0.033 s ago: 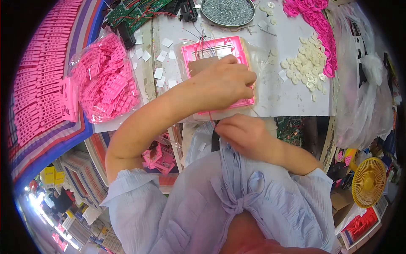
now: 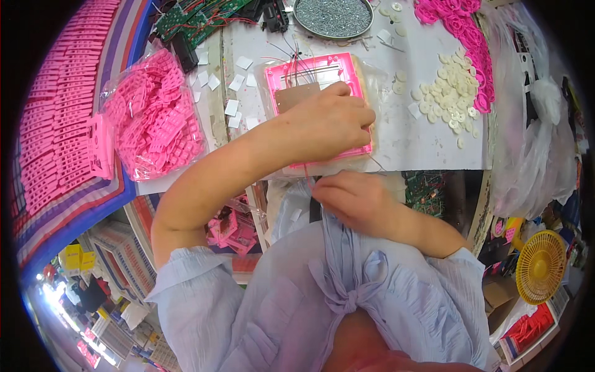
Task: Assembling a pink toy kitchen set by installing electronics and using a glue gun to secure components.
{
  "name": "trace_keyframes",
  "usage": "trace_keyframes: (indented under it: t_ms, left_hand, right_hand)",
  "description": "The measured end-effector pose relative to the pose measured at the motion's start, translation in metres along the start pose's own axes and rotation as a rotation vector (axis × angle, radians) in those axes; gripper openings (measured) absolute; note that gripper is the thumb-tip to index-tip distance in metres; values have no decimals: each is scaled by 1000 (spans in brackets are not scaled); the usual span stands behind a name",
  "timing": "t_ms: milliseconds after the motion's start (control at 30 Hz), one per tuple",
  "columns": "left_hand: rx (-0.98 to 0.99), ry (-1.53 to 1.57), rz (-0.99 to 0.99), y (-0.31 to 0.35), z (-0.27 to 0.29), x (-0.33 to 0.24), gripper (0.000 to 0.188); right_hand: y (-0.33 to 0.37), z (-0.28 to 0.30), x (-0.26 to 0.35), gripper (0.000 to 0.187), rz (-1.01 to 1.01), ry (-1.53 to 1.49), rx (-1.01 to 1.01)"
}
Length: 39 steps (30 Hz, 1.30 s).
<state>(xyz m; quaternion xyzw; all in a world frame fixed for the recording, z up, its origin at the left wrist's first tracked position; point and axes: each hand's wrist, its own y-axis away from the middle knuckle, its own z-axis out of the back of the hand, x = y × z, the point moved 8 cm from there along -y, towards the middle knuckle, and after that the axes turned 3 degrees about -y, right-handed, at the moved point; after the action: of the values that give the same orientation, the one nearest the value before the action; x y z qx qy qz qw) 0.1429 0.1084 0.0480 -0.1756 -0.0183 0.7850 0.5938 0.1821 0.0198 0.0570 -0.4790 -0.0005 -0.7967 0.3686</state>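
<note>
A pink plastic case (image 2: 273,77), open side up, lies on a pad near the table's front edge. A brown board (image 2: 296,97) sits inside it, with thin wires (image 2: 297,65) rising at the far end. My left hand (image 2: 338,121) is over the right half of the case with curled fingers; whatever they grip is hidden beneath. Just off the table's edge, my right hand (image 2: 353,195) pinches at a thin red wire (image 2: 306,173) that hangs from the case's near side.
A bag of pink parts (image 2: 158,118) and rows of pink pieces (image 2: 68,105) are at left. Behind stand a dish of screws (image 2: 333,17) and green circuit boards (image 2: 186,18). White discs (image 2: 449,93) and pink rings (image 2: 468,43) lie at right; a yellow fan (image 2: 540,266) is lower right.
My right hand has shifted slightly left. The left forearm has moved a little to the left, while its hand stays over the case.
</note>
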Motion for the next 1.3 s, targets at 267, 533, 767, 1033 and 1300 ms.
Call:
trace_keyframes:
  t_ms: [267,533,767,1033,1300]
  left_hand:
    - [-155,399,408,13,4,30,22]
    - [-519,293,529,51,29,-11,44]
    - [-418,226,584,74,-11,-34,36]
    - [-257,94,419,63,-13,-41,43]
    - [-180,-55,410,60,-17,-47,49]
  right_hand:
    - [-8,34,-14,41,-29,127,-29]
    - [-26,50,-31,35,-75,424,271]
    - [-25,38,-29,30,99,417,346]
    - [5,58,-80,32,-247,-38,100]
    - [16,62,-56,32,9,376,-63]
